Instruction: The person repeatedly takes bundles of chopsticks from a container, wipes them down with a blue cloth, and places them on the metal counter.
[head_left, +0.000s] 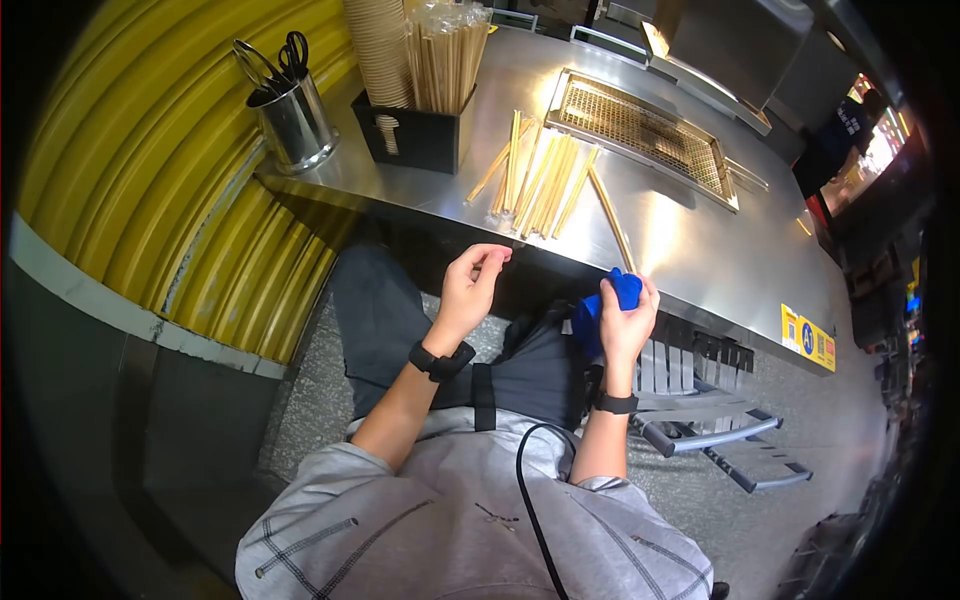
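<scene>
- Materials, L to R?
- Ribbed yellow wall (150,150). Round steel canister (295,125) w/ black-handled scissors (293,50). Black square holder box (420,135), sticks upright in it. Brushed steel counter (690,250), flat, glossy. Long pale paper-wrapped sticks (545,180) lie loose on it, fanned. Rectangular wire-mesh tray (640,125) just beyond.
- Held item?
- Crumpled blue bundle (612,300), soft-looking; cloth or glove, can't tell. It sits in right hand (628,325), just below counter edge. Fingers wrapped round it; blue shows above and left of them.
- Left hand (470,285)?
- Raised, forearm angled up, black wrist band (440,360). Fingertips curled in to thumb; whether they pinch anything, too small to tell. Apart from bundle, near counter edge.
</scene>
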